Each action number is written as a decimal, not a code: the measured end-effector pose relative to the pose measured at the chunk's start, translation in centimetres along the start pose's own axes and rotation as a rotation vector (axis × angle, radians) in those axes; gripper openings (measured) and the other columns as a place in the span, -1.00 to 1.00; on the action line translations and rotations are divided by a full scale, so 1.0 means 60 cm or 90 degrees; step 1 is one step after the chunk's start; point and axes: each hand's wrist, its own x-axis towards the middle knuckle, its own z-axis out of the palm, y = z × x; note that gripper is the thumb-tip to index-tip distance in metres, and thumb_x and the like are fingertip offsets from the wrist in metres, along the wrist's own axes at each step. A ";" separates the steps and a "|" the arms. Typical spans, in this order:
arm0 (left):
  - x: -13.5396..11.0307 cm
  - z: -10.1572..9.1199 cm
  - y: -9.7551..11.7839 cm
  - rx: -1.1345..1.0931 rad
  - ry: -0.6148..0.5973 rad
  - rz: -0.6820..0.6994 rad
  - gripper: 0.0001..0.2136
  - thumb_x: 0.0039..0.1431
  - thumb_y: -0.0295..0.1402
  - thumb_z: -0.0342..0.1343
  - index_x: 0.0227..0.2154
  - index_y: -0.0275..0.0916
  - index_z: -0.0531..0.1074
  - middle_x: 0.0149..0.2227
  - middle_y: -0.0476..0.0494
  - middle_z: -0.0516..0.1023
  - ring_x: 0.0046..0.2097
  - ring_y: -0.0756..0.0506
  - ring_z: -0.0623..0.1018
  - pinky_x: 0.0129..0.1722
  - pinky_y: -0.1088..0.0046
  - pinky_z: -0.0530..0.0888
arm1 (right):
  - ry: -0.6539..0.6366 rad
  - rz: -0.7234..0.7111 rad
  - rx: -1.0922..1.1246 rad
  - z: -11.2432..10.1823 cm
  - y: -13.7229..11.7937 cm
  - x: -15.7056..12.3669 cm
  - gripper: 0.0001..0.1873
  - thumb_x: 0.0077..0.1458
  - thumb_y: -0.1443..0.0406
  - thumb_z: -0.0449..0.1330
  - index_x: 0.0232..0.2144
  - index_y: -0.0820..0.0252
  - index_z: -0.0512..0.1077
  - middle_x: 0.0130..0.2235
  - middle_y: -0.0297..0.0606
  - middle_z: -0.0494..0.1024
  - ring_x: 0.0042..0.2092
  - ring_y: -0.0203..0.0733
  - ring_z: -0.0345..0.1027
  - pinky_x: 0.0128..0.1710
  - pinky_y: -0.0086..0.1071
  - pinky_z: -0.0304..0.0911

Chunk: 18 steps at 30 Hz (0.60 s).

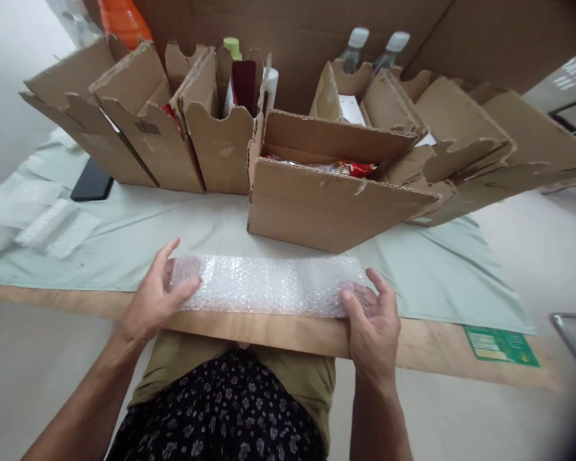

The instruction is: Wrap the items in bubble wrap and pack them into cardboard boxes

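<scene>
In the head view, a plain wooden table (269,330) is seen, mostly covered by a pale green cloth (461,275) and backed by a tall brown cardboard panel (292,38). Open-topped brown cardboard boxes are lined up along the cloth. In the nearest, a broad brown cardboard box (326,198), shiny red-and-clear packets (358,169) are glimpsed just below the rim. To its left, a notched brown cardboard box (225,153) is seen with a dark red upright pack (244,83) inside; a bright orange plastic object (125,22) is shown above the leftmost boxes. On the right, a small white carton (350,110) is held in another box, and two white-capped clear bottles are seen poking up, though whether in or behind the boxes cannot be told.

And at the front edge, a long clear bubble-wrap strip (259,282) is held out flat, its far side bordering the cloth. Its left end is gripped by the left hand (156,298), thumb above, fingers below; its right end is pinched likewise by the right hand (374,326). The hands are spread well apart. Far left, more crumpled bubble wrap (43,211) is spotted near a flat black rectangular object (92,180).
</scene>
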 end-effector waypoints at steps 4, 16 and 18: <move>-0.001 0.007 0.008 0.235 0.029 0.051 -0.13 0.03 0.01 0.23 0.40 -0.22 0.21 0.29 -0.39 0.44 0.25 -0.48 0.47 0.20 -0.08 0.44 | -0.005 0.003 0.046 -0.005 -0.006 0.003 -0.27 0.06 0.08 0.44 0.24 0.10 0.39 -0.20 -0.28 0.55 -0.28 -0.24 0.46 -0.37 -0.38 0.39; 0.051 0.004 0.014 0.439 0.053 0.146 -0.25 0.17 -0.13 0.14 0.41 -0.27 0.19 -0.16 -0.26 0.58 -0.11 -0.34 0.57 -0.03 0.02 0.52 | 0.064 -0.202 -0.243 -0.031 0.017 0.035 -0.25 0.11 0.10 0.37 0.29 0.19 0.34 -0.04 -0.12 0.58 -0.13 -0.06 0.48 -0.02 -0.03 0.42; 0.053 0.003 0.002 0.449 0.099 0.216 -0.26 0.20 -0.13 0.15 0.40 -0.29 0.20 0.02 -0.38 0.56 0.10 -0.44 0.52 0.15 -0.11 0.45 | 0.086 -0.252 -0.325 -0.049 0.022 0.039 -0.26 0.16 0.08 0.34 0.30 0.19 0.33 0.13 0.01 0.54 0.05 0.10 0.47 0.12 0.14 0.35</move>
